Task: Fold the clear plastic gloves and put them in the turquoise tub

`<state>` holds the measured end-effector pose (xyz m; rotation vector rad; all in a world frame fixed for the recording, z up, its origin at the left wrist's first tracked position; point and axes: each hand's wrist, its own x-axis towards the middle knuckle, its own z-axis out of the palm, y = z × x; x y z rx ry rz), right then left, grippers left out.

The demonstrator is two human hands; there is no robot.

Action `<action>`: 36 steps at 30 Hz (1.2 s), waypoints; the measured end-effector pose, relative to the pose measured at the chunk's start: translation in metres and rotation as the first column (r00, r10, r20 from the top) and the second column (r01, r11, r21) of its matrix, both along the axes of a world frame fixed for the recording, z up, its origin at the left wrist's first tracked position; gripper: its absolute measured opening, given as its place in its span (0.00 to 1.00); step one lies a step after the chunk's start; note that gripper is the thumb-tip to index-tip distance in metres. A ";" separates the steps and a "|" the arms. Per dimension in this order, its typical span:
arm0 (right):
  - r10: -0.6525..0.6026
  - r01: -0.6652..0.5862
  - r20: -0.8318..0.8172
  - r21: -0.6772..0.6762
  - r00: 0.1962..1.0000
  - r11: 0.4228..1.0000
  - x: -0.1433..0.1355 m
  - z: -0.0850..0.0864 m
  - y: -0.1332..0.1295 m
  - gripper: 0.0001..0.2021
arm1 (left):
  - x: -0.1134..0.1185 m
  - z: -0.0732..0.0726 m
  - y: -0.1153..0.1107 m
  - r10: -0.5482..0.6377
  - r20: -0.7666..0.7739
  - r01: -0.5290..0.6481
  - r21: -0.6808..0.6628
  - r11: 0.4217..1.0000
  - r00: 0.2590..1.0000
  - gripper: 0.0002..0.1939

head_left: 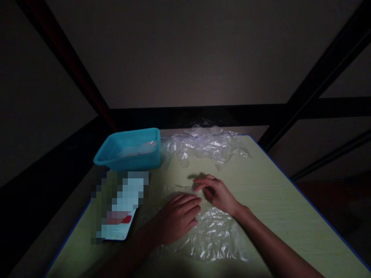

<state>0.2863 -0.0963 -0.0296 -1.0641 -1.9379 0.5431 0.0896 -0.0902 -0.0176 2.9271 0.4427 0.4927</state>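
A clear, wrinkled plastic bag [214,239] lies spread on the table in front of me. My left hand [181,216] rests palm down on its left part, fingers stretched out to the right. Just beyond and to the right, my right hand [216,193] hovers close to the bag's far edge. Its index finger reaches left while the other fingers curl, and I cannot make out anything between them. The bag's far edge is faint and partly hidden by both hands.
A heap of crumpled clear plastic bags [208,146] lies at the table's far edge. Left of it stands a turquoise plastic basket [139,159] with pale contents. A lit phone [116,233], partly pixelated, lies at the left. The pale table [290,216] has a blue edge.
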 end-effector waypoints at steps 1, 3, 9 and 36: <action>0.004 -0.004 0.003 0.003 1.000 1.000 0.000 0.000 0.000 0.23 | 0.000 -0.001 0.000 0.000 0.017 0.000 0.013 1.000 1.000 0.09; 0.000 0.000 0.012 0.005 1.000 1.000 -0.001 0.001 0.000 0.22 | 0.001 -0.002 0.000 0.000 0.069 -0.003 0.045 0.999 0.998 0.08; -0.007 0.006 0.020 0.009 1.000 1.000 0.000 0.001 0.000 0.19 | 0.001 -0.004 0.004 0.157 0.309 -0.215 0.163 0.963 0.938 0.13; -0.024 -0.006 0.406 0.072 0.914 0.997 0.006 0.013 -0.010 0.12 | 0.001 -0.014 0.015 0.331 0.490 -0.321 -0.108 0.941 0.807 0.09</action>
